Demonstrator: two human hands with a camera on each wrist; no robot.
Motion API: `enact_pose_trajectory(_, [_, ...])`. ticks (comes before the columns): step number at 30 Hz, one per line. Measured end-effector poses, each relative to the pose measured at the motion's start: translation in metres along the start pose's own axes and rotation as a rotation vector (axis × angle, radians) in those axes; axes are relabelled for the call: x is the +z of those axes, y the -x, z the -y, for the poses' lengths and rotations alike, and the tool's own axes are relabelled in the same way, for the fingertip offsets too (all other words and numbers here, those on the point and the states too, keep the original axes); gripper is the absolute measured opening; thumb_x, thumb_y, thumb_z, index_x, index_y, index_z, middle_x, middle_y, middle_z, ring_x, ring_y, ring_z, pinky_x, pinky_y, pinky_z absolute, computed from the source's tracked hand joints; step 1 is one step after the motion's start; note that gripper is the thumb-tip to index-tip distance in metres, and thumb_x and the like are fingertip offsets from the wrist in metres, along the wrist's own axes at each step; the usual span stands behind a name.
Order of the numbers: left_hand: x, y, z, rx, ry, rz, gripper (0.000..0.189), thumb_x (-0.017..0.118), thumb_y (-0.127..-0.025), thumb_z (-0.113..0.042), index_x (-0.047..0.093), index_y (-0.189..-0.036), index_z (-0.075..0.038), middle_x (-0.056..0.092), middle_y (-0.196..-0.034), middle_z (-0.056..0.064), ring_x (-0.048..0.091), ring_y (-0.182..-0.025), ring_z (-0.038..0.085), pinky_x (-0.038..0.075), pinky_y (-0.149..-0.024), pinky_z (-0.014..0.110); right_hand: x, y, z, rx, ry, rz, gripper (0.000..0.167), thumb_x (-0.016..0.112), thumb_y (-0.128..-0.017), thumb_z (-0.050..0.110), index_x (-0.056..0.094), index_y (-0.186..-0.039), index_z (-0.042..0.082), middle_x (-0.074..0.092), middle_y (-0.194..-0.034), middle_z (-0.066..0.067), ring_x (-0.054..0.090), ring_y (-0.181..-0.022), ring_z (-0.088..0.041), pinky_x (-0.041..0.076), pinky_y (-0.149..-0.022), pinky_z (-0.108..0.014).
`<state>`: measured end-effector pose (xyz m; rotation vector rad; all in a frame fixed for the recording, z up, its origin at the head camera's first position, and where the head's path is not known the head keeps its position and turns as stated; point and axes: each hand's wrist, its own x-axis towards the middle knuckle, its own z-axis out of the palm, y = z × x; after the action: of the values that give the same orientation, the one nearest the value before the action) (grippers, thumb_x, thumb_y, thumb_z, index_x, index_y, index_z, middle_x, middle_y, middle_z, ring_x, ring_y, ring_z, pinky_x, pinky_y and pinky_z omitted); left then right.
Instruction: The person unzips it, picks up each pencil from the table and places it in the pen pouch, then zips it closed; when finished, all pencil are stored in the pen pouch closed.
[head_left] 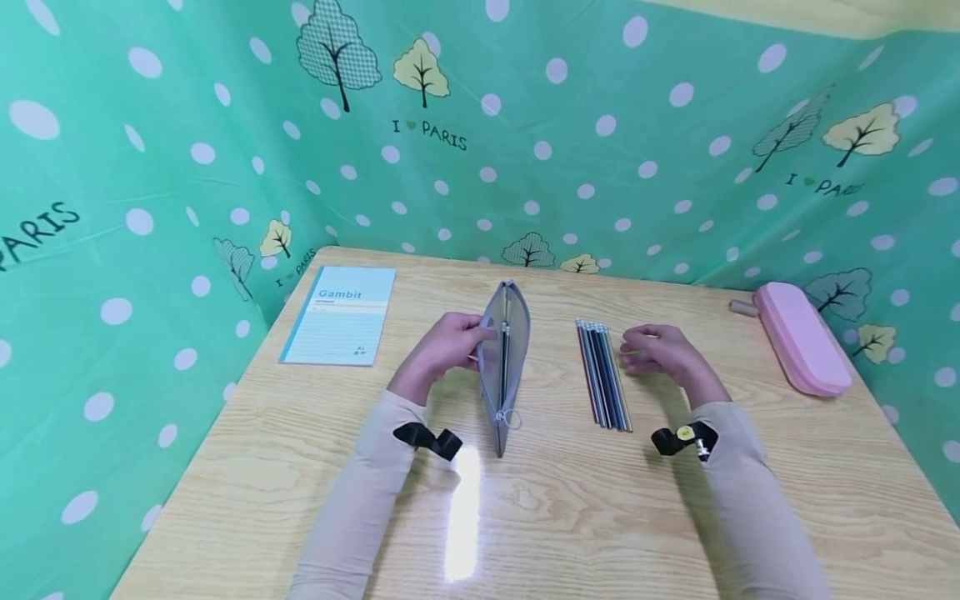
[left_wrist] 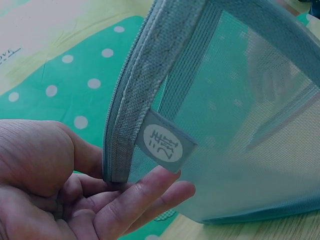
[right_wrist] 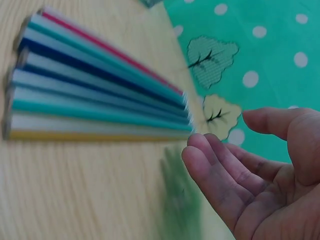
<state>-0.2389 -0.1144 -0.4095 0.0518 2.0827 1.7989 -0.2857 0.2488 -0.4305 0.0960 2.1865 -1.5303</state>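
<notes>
My left hand (head_left: 450,343) pinches one side of a grey mesh zipper pouch (head_left: 520,346), which stands upright with its mouth spread. Pencils (head_left: 506,354) are visible inside it; how many is unclear. In the left wrist view, the thumb and fingers are at the zipper edge beside a small printed tag (left_wrist: 164,142) on the see-through mesh. To the right, a row of several coloured pencils (head_left: 602,375) lies side by side on the table. Just beside their far ends is my right hand (head_left: 662,354), thumb apart from its loosely bent fingers, with nothing held.
A light blue notebook (head_left: 341,321) lies at the table's far left. At the far right are a pink case (head_left: 802,337) and a small grey-brown cylinder (head_left: 743,307) touching or close to it. Green polka-dot cloth (head_left: 525,175) hangs behind the wooden table (head_left: 555,517).
</notes>
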Motion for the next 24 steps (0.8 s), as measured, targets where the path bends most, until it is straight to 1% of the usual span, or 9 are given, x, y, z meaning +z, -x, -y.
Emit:
enact_pose_trajectory(2, [0.0, 0.0, 0.0, -0.002, -0.001, -0.002, 0.034, 0.055, -0.106, -0.011, 0.062, -0.131, 0.011, 0.068, -0.103, 0.019, 0.075, -0.1, 0.035, 0.066, -0.075, 0.034, -0.002, -0.001, -0.003, 0.002, -0.001, 0.016, 0.059, 0.053, -0.108, 0.015, 0.029, -0.148, -0.021, 0.072, -0.112, -0.021, 0.073, -0.082, -0.009, 0.065, -0.082, -0.029])
enact_pose_trajectory(4, [0.0, -0.001, 0.001, -0.001, -0.002, -0.004, 0.033, 0.055, -0.106, -0.011, 0.063, -0.13, 0.01, 0.068, -0.101, 0.019, 0.075, -0.099, 0.035, 0.066, -0.075, 0.033, -0.003, -0.004, -0.006, 0.015, -0.003, 0.027, 0.057, 0.055, -0.107, 0.013, 0.031, -0.147, -0.021, 0.074, -0.102, -0.008, 0.073, -0.081, -0.009, 0.065, -0.081, -0.028])
enact_pose_trajectory(6, [0.0, 0.0, 0.001, 0.001, -0.003, -0.006, 0.033, 0.055, -0.106, -0.011, 0.063, -0.13, 0.01, 0.068, -0.098, 0.017, 0.075, -0.098, 0.035, 0.066, -0.074, 0.033, -0.002, -0.007, -0.009, 0.024, 0.005, 0.027, 0.057, 0.056, -0.106, 0.011, 0.032, -0.147, -0.02, 0.074, -0.096, -0.003, 0.073, -0.079, -0.009, 0.065, -0.078, -0.027])
enact_pose_trajectory(8, [0.0, 0.0, 0.001, 0.004, -0.001, -0.005, 0.032, 0.055, -0.106, -0.011, 0.064, -0.127, 0.01, 0.068, -0.095, 0.016, 0.076, -0.097, 0.034, 0.066, -0.074, 0.033, -0.001, -0.01, -0.01, 0.035, 0.022, 0.016, 0.057, 0.057, -0.106, 0.012, 0.033, -0.147, -0.019, 0.073, -0.095, -0.001, 0.072, -0.078, -0.008, 0.065, -0.077, -0.027])
enact_pose_trajectory(13, [0.001, 0.001, 0.0, 0.013, 0.003, -0.004, 0.03, 0.054, -0.106, -0.01, 0.065, -0.124, 0.011, 0.069, -0.095, 0.016, 0.075, -0.099, 0.035, 0.065, -0.073, 0.032, 0.001, -0.015, -0.009, 0.045, 0.061, -0.014, 0.057, 0.06, -0.104, 0.01, 0.035, -0.147, -0.019, 0.071, -0.091, -0.001, 0.07, -0.074, -0.007, 0.065, -0.072, -0.025])
enact_pose_trajectory(17, [0.001, 0.002, 0.0, 0.019, 0.001, -0.004, 0.031, 0.054, -0.106, -0.01, 0.064, -0.125, 0.011, 0.069, -0.093, 0.015, 0.075, -0.099, 0.036, 0.065, -0.072, 0.032, 0.004, -0.017, -0.009, 0.053, 0.081, -0.044, 0.055, 0.063, -0.101, 0.005, 0.037, -0.144, -0.019, 0.071, -0.082, -0.001, 0.069, -0.067, -0.007, 0.064, -0.066, -0.024])
enact_pose_trajectory(21, [0.001, 0.001, 0.0, 0.02, -0.002, 0.0, 0.032, 0.054, -0.106, -0.011, 0.064, -0.127, 0.012, 0.068, -0.096, 0.016, 0.075, -0.099, 0.035, 0.066, -0.073, 0.033, 0.008, -0.02, -0.01, 0.056, 0.145, -0.087, 0.053, 0.067, -0.098, 0.003, 0.042, -0.141, -0.018, 0.07, -0.077, -0.001, 0.067, -0.062, -0.007, 0.064, -0.064, -0.024])
enact_pose_trajectory(24, [0.0, 0.0, 0.001, 0.02, -0.004, -0.001, 0.032, 0.054, -0.106, -0.011, 0.063, -0.127, 0.012, 0.069, -0.101, 0.019, 0.075, -0.098, 0.035, 0.066, -0.073, 0.032, 0.011, -0.022, -0.009, 0.048, 0.217, -0.122, 0.053, 0.07, -0.096, 0.004, 0.046, -0.139, -0.017, 0.071, -0.079, -0.004, 0.068, -0.062, -0.007, 0.064, -0.064, -0.025])
